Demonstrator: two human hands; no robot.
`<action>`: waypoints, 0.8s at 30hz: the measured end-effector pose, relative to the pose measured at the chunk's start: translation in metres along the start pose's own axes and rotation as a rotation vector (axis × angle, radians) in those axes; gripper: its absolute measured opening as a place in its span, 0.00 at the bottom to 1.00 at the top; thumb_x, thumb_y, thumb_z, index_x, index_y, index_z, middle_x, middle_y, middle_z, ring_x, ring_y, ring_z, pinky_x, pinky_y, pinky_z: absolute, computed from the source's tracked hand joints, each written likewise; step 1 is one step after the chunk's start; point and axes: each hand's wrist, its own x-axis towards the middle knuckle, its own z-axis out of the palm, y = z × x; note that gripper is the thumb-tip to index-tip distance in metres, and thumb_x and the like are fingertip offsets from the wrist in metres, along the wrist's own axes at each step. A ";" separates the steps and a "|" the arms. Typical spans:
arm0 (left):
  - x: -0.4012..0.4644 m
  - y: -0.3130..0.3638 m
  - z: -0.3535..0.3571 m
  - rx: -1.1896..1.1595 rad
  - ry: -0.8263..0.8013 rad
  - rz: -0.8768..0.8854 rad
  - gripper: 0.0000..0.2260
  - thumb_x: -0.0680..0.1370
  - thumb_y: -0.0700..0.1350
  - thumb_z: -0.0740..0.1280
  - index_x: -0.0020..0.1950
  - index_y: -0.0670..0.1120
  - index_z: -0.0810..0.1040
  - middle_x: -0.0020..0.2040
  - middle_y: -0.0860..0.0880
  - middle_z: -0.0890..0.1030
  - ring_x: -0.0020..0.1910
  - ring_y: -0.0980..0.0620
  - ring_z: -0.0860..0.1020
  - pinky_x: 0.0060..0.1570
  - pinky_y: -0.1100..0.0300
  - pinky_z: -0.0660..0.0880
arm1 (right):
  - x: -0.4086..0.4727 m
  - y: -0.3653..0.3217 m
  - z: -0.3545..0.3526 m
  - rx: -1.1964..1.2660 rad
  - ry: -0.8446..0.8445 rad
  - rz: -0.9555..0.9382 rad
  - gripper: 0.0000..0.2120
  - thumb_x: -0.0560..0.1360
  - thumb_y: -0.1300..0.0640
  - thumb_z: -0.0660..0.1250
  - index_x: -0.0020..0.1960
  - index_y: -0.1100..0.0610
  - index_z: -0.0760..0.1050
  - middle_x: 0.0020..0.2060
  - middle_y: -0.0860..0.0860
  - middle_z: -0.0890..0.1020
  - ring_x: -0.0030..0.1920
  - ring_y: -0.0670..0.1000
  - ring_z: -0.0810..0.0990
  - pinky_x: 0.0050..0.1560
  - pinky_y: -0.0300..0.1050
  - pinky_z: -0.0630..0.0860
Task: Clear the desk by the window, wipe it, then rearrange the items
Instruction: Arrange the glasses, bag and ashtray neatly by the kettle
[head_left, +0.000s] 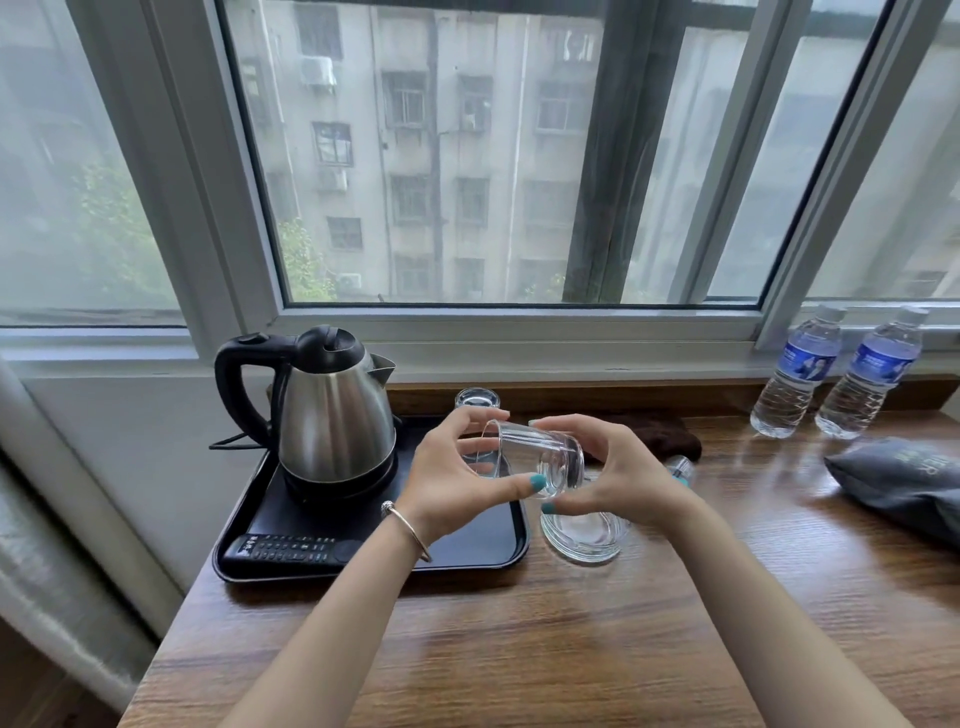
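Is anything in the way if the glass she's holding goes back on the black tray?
Nothing visible blocks it. Both hands hold the glass sideways above the tray. The tray's right part below is bare; the kettle and remote sit further left.

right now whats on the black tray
On the black tray: a steel kettle on its base, a remote control at the front, an upright glass at the back. The hands hide part of the tray behind them.

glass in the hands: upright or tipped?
Tipped. The glass lies nearly sideways between left hand and right hand, mouth toward the left, looks empty.
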 end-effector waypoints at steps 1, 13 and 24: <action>0.002 -0.001 0.000 -0.014 0.006 -0.011 0.28 0.58 0.50 0.82 0.55 0.57 0.76 0.55 0.53 0.80 0.55 0.57 0.79 0.51 0.55 0.80 | 0.001 0.000 -0.001 0.010 -0.002 0.004 0.35 0.60 0.64 0.82 0.62 0.46 0.75 0.56 0.45 0.83 0.58 0.43 0.80 0.60 0.37 0.74; 0.007 0.000 0.004 -0.452 0.086 -0.160 0.26 0.60 0.42 0.77 0.56 0.46 0.74 0.57 0.44 0.79 0.52 0.49 0.82 0.52 0.49 0.79 | 0.006 -0.002 0.005 0.310 0.054 0.038 0.45 0.57 0.44 0.82 0.70 0.44 0.67 0.65 0.49 0.76 0.63 0.50 0.77 0.64 0.51 0.74; 0.004 -0.015 0.010 -0.724 0.086 -0.287 0.31 0.62 0.43 0.78 0.62 0.42 0.71 0.63 0.39 0.76 0.59 0.43 0.79 0.54 0.46 0.78 | 0.016 -0.015 0.023 0.582 0.211 0.060 0.32 0.59 0.51 0.78 0.61 0.53 0.74 0.51 0.55 0.85 0.52 0.52 0.83 0.46 0.39 0.77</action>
